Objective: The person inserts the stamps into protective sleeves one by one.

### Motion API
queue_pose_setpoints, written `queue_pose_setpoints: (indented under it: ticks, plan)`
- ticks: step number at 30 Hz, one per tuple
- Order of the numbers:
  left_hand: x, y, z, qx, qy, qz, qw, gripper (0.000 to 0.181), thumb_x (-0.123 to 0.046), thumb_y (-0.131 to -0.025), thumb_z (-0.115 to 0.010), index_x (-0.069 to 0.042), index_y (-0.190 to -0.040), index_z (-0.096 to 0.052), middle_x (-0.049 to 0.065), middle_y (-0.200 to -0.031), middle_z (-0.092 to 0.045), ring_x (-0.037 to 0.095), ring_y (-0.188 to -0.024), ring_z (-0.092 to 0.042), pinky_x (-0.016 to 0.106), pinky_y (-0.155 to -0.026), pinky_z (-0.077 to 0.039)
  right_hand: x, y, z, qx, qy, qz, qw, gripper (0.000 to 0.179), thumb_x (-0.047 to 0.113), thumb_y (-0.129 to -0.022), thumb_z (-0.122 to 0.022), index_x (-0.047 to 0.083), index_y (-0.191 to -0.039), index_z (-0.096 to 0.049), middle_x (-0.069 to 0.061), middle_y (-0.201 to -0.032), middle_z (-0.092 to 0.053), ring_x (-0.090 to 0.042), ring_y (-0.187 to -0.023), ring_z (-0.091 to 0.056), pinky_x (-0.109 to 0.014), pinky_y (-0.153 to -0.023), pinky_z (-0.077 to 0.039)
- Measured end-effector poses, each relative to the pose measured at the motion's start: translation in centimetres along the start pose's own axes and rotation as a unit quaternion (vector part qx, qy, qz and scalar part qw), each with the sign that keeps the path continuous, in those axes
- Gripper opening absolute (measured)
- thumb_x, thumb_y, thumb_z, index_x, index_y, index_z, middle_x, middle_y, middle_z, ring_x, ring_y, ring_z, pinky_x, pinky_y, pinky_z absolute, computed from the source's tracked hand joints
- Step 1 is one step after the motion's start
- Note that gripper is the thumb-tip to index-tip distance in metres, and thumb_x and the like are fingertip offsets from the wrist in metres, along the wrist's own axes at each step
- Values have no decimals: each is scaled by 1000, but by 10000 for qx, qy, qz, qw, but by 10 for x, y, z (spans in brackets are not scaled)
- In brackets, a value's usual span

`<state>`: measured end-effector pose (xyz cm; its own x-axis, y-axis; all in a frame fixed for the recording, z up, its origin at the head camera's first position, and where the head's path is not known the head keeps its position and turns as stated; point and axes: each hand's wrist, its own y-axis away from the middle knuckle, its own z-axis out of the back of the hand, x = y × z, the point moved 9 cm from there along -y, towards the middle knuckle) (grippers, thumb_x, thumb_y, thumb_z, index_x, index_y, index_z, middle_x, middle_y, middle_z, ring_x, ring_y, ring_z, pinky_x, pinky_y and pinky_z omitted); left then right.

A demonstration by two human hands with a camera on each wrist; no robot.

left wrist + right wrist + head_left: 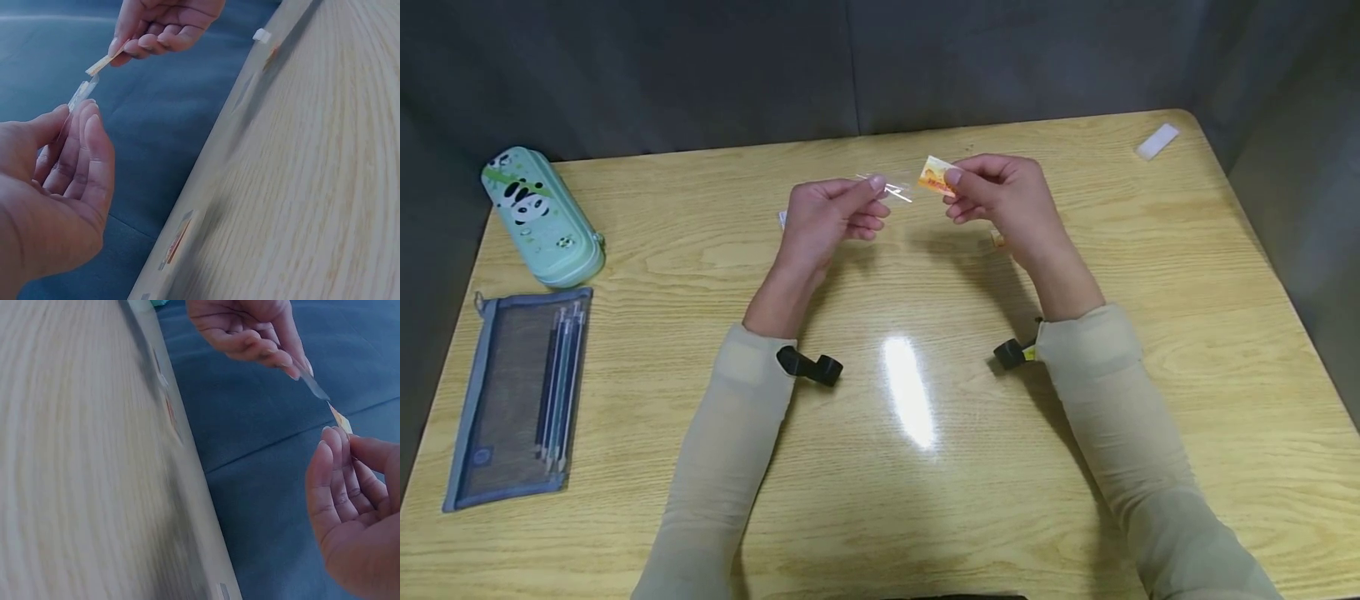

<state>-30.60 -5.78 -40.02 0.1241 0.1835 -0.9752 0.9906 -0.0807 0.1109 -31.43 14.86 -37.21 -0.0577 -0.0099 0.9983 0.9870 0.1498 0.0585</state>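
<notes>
My left hand (827, 217) pinches a clear, shiny plastic sleeve (898, 192) between thumb and fingers, above the far part of the table. A short distance to its right, my right hand (1003, 196) pinches a small orange-and-white printed card (936, 176), thumb on top. In the right wrist view the card (340, 420) looks thin and points toward the film's end. The two pieces come very close together in the left wrist view, where the sleeve (81, 94) catches the light.
On the wooden table (865, 500), a mint panda pencil case (546, 221) and a blue mesh pouch (482, 400) with several pens lie at the left. A small white block (1157, 142) is at the far right. Small pieces peek out beside both hands, including an orange one (997, 238).
</notes>
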Motion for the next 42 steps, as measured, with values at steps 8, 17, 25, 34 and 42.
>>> queue_pose_setpoints:
  ticks: [8,17,25,34,42]
  plan:
    - [0,0,-1,-24,-194,-90,9998,31,-25,-93,-76,5,-101,-77,4,-73,-75,12,-60,-70,24,-58,-61,-4,-1,-7,50,71,-5,10000,17,13,-94,-74,-2,-100,-72,-5,-77,-72,-13,-61,-69,-25,-64,-62]
    - [0,0,1,-97,-180,-67,9998,31,-26,-93,-75,5,-99,-76,4,-73,-75,12,-60,-70,24,-58,-61,-3,-1,-6,-38,234,58,9997,17,15,-95,-73,0,-101,-73,-4,-79,-72,-12,-62,-70,-25,-65,-63]
    - [-1,0,2,-104,-223,-157,9996,32,-27,-94,-75,5,-97,-76,4,-72,-74,11,-60,-70,24,-58,-61,-3,-1,-7,-143,38,90,9999,18,13,-94,-73,-2,-104,-72,-4,-78,-72,-12,-61,-70,-24,-63,-62]
    - [0,0,2,-134,-210,-148,9996,28,-28,-94,-75,0,-91,-77,4,-72,-74,11,-59,-70,24,-57,-61,-2,0,-6,-226,73,162,9996,18,14,-95,-73,-1,-105,-73,-5,-81,-71,-12,-61,-69,-24,-64,-62]
    - [0,0,3,-146,-116,-131,9997,28,-26,-94,-75,1,-88,-77,4,-71,-74,12,-58,-69,23,-57,-61,-2,0,-4,-312,40,199,9993,17,14,-94,-73,0,-104,-73,-5,-80,-70,-12,-61,-69,-24,-65,-62]
